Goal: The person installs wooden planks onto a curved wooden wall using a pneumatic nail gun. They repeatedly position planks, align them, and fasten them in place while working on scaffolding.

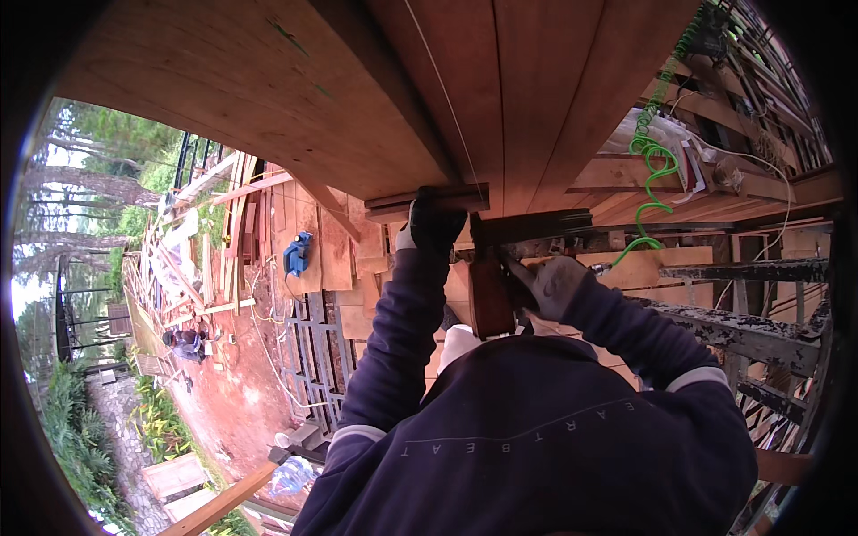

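Observation:
My left hand (433, 223), in a dark glove with a pale cuff, is raised and closed on a short wooden strip (393, 207) at the end of the wide plank (268, 98). Just to its right, my right hand (552, 286), in a grey glove, is wrapped round an air nail gun (492, 299). The gun's long dark magazine (545, 227) lies crosswise close to the ends of several narrow boards (536, 89). A green coiled air hose (657, 170) runs to a fitting beside my right hand. Whether the gun's nose touches the wood is hidden.
Painted, worn metal beams (760, 335) stand at the right. A taut white string (438, 80) runs along the boards. At the left are a blue tool case (298, 255), a dark metal grating (315, 353), stacked lumber (237, 214) and a distant person (186, 344) on reddish ground.

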Action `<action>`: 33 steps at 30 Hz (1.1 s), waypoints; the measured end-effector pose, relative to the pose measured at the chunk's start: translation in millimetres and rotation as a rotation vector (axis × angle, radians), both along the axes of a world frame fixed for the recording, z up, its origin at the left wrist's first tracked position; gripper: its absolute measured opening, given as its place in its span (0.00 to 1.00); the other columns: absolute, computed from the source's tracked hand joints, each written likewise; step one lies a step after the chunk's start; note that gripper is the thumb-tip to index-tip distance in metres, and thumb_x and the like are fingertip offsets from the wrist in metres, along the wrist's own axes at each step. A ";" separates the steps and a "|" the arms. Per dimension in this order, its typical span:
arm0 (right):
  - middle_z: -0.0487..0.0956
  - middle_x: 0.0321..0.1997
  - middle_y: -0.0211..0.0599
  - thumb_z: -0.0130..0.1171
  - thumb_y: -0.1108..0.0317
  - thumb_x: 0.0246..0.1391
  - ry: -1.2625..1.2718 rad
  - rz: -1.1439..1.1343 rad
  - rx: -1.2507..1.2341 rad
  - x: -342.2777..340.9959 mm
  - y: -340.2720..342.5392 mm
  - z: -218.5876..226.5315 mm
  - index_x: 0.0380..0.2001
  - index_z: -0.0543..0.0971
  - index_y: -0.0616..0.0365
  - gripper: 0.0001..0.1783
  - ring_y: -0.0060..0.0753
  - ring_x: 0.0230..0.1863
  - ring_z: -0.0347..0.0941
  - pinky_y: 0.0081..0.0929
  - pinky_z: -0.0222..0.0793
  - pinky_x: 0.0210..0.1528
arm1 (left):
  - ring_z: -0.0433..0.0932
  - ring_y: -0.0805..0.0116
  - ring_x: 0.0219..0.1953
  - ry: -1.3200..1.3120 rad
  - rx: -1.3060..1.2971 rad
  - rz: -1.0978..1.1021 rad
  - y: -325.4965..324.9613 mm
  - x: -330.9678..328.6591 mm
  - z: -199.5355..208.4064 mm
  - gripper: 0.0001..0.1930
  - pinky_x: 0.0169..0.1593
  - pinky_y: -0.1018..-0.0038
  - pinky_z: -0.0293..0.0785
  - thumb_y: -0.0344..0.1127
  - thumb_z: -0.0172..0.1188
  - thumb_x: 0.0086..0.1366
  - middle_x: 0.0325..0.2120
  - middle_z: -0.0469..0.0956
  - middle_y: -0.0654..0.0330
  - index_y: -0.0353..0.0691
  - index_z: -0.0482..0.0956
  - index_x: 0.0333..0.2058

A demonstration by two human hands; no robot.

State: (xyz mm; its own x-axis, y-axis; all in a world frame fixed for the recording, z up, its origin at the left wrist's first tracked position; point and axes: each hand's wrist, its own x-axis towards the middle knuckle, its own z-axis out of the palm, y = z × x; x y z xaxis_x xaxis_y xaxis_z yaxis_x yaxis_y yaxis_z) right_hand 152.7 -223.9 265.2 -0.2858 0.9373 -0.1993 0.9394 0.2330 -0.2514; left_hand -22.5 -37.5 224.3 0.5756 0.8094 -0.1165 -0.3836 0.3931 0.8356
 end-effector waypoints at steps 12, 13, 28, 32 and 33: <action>0.82 0.33 0.42 0.61 0.48 0.51 -0.047 0.037 -0.162 0.0 1.9 13.6 0.73 0.42 0.57 0.56 0.45 0.35 0.79 0.37 0.76 0.39 | 0.78 0.61 0.49 0.279 0.298 0.053 1.1 -2.5 -21.2 0.24 0.53 0.65 0.75 0.31 0.60 0.64 0.49 0.76 0.53 0.39 0.66 0.58; 0.82 0.33 0.42 0.61 0.48 0.51 -0.009 0.002 -0.152 3.5 7.0 22.1 0.73 0.41 0.56 0.56 0.45 0.35 0.79 0.37 0.76 0.38 | 0.79 0.61 0.49 0.311 0.315 0.076 -0.7 -7.3 -19.2 0.25 0.53 0.65 0.75 0.31 0.60 0.64 0.48 0.77 0.53 0.39 0.66 0.59; 0.77 0.19 0.44 0.61 0.42 0.48 0.015 -0.051 0.007 -0.4 3.1 3.8 0.71 0.49 0.61 0.56 0.46 0.23 0.76 0.38 0.72 0.28 | 0.82 0.66 0.44 0.492 0.572 0.101 3.1 -5.9 -36.7 0.34 0.46 0.71 0.79 0.29 0.69 0.58 0.45 0.79 0.54 0.34 0.62 0.61; 0.81 0.29 0.47 0.63 0.46 0.48 0.040 -0.011 -0.253 -5.5 4.5 26.4 0.72 0.44 0.59 0.58 0.51 0.32 0.78 0.39 0.75 0.39 | 0.83 0.69 0.41 0.378 0.518 0.087 0.0 -2.4 -27.0 0.34 0.45 0.73 0.79 0.30 0.69 0.58 0.42 0.81 0.55 0.34 0.63 0.61; 0.81 0.28 0.47 0.63 0.46 0.48 0.020 -0.049 -0.224 -4.5 6.5 25.2 0.72 0.44 0.59 0.58 0.51 0.31 0.78 0.39 0.75 0.38 | 0.83 0.70 0.40 0.335 0.444 0.083 -3.6 -3.4 -20.8 0.34 0.45 0.73 0.79 0.30 0.70 0.58 0.41 0.82 0.56 0.34 0.63 0.60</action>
